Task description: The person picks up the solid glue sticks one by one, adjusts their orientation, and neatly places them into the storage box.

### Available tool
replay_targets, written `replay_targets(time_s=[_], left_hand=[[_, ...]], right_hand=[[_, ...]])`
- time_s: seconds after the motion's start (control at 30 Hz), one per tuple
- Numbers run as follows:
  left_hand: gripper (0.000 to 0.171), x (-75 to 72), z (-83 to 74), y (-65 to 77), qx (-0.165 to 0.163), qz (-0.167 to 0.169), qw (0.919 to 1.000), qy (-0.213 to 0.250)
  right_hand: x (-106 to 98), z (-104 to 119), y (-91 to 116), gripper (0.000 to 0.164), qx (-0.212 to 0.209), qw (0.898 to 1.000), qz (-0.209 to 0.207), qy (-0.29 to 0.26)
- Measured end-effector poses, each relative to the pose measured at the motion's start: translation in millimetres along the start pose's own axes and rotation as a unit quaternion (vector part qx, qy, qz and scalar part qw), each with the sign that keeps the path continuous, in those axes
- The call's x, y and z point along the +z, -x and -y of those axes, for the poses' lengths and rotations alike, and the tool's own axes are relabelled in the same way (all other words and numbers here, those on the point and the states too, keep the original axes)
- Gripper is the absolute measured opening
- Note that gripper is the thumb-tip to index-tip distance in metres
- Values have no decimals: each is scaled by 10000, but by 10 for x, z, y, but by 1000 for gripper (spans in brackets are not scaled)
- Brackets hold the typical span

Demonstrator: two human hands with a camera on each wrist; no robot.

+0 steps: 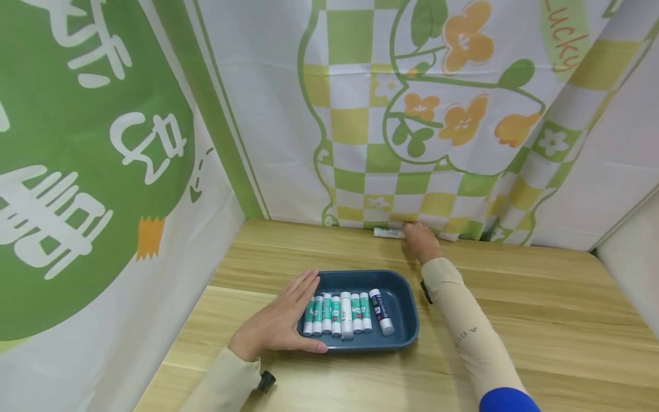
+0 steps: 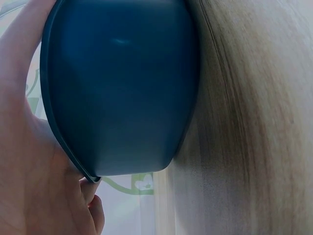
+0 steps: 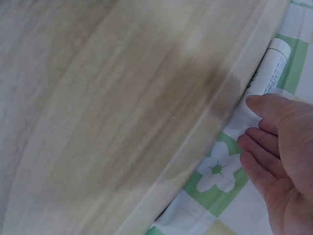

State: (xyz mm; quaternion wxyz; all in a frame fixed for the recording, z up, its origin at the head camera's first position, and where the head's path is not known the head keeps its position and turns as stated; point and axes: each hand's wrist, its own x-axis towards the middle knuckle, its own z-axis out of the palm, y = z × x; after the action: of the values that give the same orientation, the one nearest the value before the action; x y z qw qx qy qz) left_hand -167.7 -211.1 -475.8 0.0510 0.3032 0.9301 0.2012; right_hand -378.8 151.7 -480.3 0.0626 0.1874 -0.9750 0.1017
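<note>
My left hand lies at the left end of a dark blue tray, fingers straight along its rim and thumb along the front edge. In the left wrist view the tray's outer wall fills the middle. Inside lie several green-and-white glue sticks, a thicker white one and a navy one. At the table's back edge my right hand reaches a white glue stick. Its thumb overlaps the stick's near end; the other fingers are loosely bent below, with no grip visible.
A wood-grain table carries the tray. Behind it hangs a checked, flowered curtain, close to the white stick. A green-and-white cloth covers the left side. A small pale rounded shape shows at the table edge, its kind unclear.
</note>
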Motion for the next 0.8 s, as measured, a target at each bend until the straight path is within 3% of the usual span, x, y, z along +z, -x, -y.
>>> replay_targets(time_s=[0.57, 0.8], left_hand=[[135, 10, 0, 0, 83, -6, 10000, 41], [135, -8, -8, 2, 53, -3, 10000, 22]], right_hand=[[76, -13, -61, 15, 331, 9988, 365, 7], [66, -19, -66, 16, 220, 9991, 364, 27]])
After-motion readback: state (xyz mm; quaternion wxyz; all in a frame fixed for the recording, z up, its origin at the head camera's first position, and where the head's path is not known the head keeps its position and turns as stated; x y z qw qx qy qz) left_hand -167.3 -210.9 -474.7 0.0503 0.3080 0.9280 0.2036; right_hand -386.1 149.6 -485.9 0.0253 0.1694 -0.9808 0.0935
